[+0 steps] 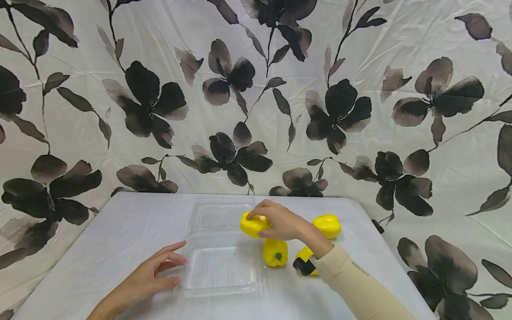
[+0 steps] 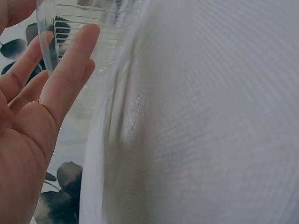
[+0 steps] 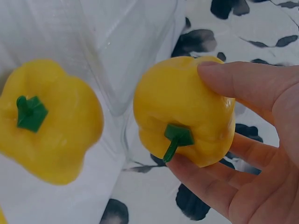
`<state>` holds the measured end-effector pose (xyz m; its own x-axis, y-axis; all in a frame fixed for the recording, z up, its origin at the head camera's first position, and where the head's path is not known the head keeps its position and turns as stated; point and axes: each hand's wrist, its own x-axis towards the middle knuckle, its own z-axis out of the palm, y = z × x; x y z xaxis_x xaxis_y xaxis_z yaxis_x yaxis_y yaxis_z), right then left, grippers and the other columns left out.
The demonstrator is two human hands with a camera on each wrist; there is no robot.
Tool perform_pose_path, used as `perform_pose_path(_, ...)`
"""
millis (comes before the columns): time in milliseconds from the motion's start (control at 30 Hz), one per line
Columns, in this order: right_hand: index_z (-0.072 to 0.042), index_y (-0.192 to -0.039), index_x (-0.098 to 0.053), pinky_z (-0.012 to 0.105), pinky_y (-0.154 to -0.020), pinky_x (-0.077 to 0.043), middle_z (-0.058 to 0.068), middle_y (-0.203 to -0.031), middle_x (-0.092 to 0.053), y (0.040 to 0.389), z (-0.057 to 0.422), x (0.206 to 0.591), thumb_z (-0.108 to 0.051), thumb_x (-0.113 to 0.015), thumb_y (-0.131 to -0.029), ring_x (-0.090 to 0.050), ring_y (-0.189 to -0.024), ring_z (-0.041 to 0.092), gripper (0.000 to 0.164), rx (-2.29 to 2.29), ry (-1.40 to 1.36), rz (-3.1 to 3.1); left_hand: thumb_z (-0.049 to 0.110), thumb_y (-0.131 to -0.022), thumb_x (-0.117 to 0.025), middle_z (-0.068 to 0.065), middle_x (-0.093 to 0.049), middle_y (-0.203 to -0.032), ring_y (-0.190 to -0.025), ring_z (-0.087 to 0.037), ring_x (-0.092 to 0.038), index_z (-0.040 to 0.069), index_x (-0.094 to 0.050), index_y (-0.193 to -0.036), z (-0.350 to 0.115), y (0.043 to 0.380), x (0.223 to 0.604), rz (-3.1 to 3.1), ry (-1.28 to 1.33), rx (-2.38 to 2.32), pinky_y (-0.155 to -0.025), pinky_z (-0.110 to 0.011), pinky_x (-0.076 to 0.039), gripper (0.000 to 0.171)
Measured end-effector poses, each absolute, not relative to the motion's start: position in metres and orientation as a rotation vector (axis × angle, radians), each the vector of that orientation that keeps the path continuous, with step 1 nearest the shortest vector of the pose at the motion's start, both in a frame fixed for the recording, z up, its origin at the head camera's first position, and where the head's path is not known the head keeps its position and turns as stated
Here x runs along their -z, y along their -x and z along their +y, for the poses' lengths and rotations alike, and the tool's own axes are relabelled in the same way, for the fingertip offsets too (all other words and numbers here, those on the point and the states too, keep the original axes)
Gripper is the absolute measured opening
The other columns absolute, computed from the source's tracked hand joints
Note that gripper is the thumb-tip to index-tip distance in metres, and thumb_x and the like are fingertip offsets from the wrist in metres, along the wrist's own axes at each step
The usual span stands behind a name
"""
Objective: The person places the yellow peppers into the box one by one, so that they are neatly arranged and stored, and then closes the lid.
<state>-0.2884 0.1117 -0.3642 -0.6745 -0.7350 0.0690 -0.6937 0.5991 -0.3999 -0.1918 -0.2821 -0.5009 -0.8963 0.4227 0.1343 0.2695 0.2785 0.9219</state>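
A yellow bell pepper is gripped by my right hand above the right side of an open clear plastic container. In the right wrist view, thumb and fingers curl round this pepper, its green stem facing the camera. Just below the hand lies a second yellow bell pepper, stem toward me. My left hand is beside the container's left edge, fingers loosely bent and holding nothing. In the left wrist view, its fingertips overlap the clear wall.
Another yellow bell pepper sits farther right on the white-covered table. A yellow thing is partly hidden by the right sleeve, with a black object against it. The container's lid lies folded back; a floral cloth hangs behind.
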Motion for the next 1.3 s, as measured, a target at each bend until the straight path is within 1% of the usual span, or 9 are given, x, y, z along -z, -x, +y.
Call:
perform_pose_path(167, -0.014, -0.138, -0.069, 0.049, -0.110, -0.052, 0.010, -0.142, -0.060, 0.287, 0.106, 0.366, -0.009, -0.080, -0.094, -0.058, -0.127, 0.029, 0.046, 0.622, 1.205, 2.695, 0.009, -0.096, -0.079, -0.029, -0.025, -0.169, -0.130, 0.004, -0.056, 0.000, -0.064, -0.130, -0.282, 0.191, 0.501, 2.394, -0.649, -1.697, -0.107, -0.013, -0.046, 0.038)
perform_pose_path(367, -0.016, -0.138, -0.069, 0.050, -0.111, -0.051, 0.008, -0.143, -0.059, 0.286, 0.100, 0.370, -0.009, -0.080, -0.094, -0.057, -0.129, 0.028, 0.047, 0.622, 1.198, 2.682, 0.010, -0.096, -0.079, -0.023, -0.025, -0.171, -0.130, 0.007, -0.055, 0.001, -0.063, -0.130, -0.282, 0.192, 0.501, 2.383, -0.616, -1.695, -0.107, -0.011, -0.044, 0.038)
perform_pose_path(467, -0.015, -0.138, -0.069, 0.049, -0.111, -0.051, 0.009, -0.143, -0.059, 0.285, 0.095, 0.371, -0.009, -0.081, -0.093, -0.057, -0.129, 0.028, 0.047, 0.624, 1.219, 2.676, 0.010, -0.096, -0.078, -0.023, -0.025, -0.171, -0.130, 0.007, -0.054, 0.001, -0.063, -0.130, -0.282, 0.192, 0.501, 2.380, -0.613, -1.695, -0.107, -0.012, -0.044, 0.038)
perform_pose_path(633, -0.016, -0.139, -0.069, 0.044, -0.109, -0.053, 0.009, -0.143, -0.058, 0.283, 0.086, 0.372, -0.009, -0.080, -0.094, -0.057, -0.128, 0.027, 0.046, 0.620, 1.255, 2.653, 0.010, -0.097, -0.078, -0.025, -0.023, -0.171, -0.130, 0.007, -0.054, 0.001, -0.063, -0.131, -0.283, 0.192, 0.502, 2.370, -0.616, -1.696, -0.108, -0.012, -0.044, 0.038)
perform_pose_path(767, -0.016, -0.139, -0.069, 0.040, -0.108, -0.053, 0.009, -0.143, -0.059, 0.284, 0.080, 0.376, -0.010, -0.081, -0.094, -0.058, -0.127, 0.025, 0.046, 0.612, 1.280, 2.644, 0.011, -0.097, -0.079, -0.023, -0.025, -0.172, -0.130, 0.008, -0.054, 0.002, -0.063, -0.130, -0.283, 0.192, 0.501, 2.378, -0.606, -1.690, -0.107, -0.012, -0.044, 0.038)
perform_pose_path(833, -0.016, -0.139, -0.069, 0.038, -0.107, -0.053, 0.008, -0.143, -0.059, 0.284, 0.077, 0.379, -0.010, -0.081, -0.094, -0.058, -0.127, 0.025, 0.047, 0.615, 1.295, 2.638, 0.012, -0.096, -0.079, -0.024, -0.026, -0.171, -0.130, 0.008, -0.054, 0.002, -0.064, -0.130, -0.283, 0.191, 0.501, 2.389, -0.616, -1.682, -0.106, -0.012, -0.044, 0.038)
perform_pose_path(1033, -0.016, -0.141, -0.069, 0.035, -0.109, -0.052, 0.007, -0.143, -0.060, 0.284, 0.067, 0.387, -0.013, -0.081, -0.095, -0.056, -0.129, 0.023, 0.047, 0.634, 1.317, 2.617, 0.012, -0.096, -0.079, -0.026, -0.026, -0.171, -0.128, 0.010, -0.054, 0.002, -0.064, -0.129, -0.282, 0.191, 0.500, 2.398, -0.626, -1.673, -0.106, -0.010, -0.044, 0.038)
perform_pose_path(1300, -0.016, -0.141, -0.069, 0.027, -0.105, -0.052, 0.008, -0.143, -0.060, 0.283, 0.056, 0.398, -0.013, -0.081, -0.095, -0.058, -0.127, 0.022, 0.048, 0.672, 1.350, 2.591, 0.016, -0.095, -0.081, -0.024, -0.026, -0.171, -0.125, 0.013, -0.053, 0.003, -0.065, -0.129, -0.282, 0.191, 0.498, 2.400, -0.563, -1.653, -0.105, -0.010, -0.044, 0.039)
